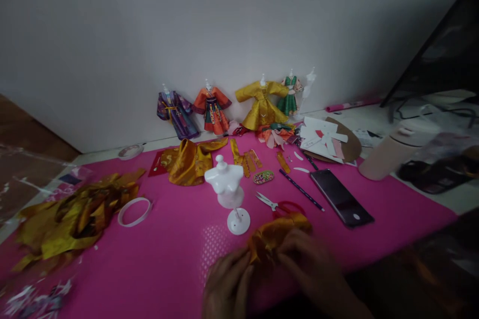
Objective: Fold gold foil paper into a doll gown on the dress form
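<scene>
Both hands meet at the near edge of the pink mat (179,259). The left hand (228,286) and right hand (312,269) are blurred, with fingers curled in and pinching a bunched gold cloth (277,233) between them. The cloth rises just beyond the fingertips, its long axis running left to right, and the right hand covers more of it. A white dress form (227,187) stands upright just beyond, to the left. Scissors (279,205) lie just beside the cloth's far edge. A plain white wall (239,25) closes the room behind.
</scene>
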`<state>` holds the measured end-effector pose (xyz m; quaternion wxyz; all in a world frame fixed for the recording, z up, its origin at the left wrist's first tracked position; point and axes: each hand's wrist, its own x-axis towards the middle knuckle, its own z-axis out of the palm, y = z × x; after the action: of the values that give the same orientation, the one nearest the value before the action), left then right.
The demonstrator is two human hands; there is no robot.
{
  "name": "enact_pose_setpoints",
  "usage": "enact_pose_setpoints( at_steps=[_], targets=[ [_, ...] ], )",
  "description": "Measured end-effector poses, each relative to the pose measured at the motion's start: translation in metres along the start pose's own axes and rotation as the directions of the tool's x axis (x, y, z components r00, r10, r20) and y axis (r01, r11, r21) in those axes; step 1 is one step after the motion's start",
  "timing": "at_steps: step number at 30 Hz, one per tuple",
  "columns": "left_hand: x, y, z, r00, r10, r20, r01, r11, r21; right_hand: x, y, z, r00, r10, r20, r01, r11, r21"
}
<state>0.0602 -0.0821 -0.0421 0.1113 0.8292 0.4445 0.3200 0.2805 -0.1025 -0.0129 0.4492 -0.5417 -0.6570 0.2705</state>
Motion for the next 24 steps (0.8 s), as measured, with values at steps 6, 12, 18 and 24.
enact_pose_setpoints(
  at_steps=[6,12,18,24],
  targets=[
    [-0.009,0.008,0.015,0.983,-0.119,-0.139,0.109,0.991,-0.074,-0.010,-0.009,0.006,0.987,0.072,0.141,-0.073,0.997,0.001],
    [-0.013,0.009,0.029,0.970,-0.147,-0.196,0.128,0.986,-0.107,-0.021,0.000,0.018,0.996,0.007,0.091,0.002,0.995,-0.102],
    [-0.018,0.009,0.034,0.961,-0.127,-0.245,0.113,0.991,-0.070,-0.021,0.005,0.025,0.990,0.027,0.139,-0.006,0.989,-0.145],
    [-0.018,0.011,0.032,0.967,0.009,-0.255,0.006,0.998,0.059,-0.019,-0.007,0.018,0.977,0.162,0.141,-0.152,0.985,-0.077]
  ],
)
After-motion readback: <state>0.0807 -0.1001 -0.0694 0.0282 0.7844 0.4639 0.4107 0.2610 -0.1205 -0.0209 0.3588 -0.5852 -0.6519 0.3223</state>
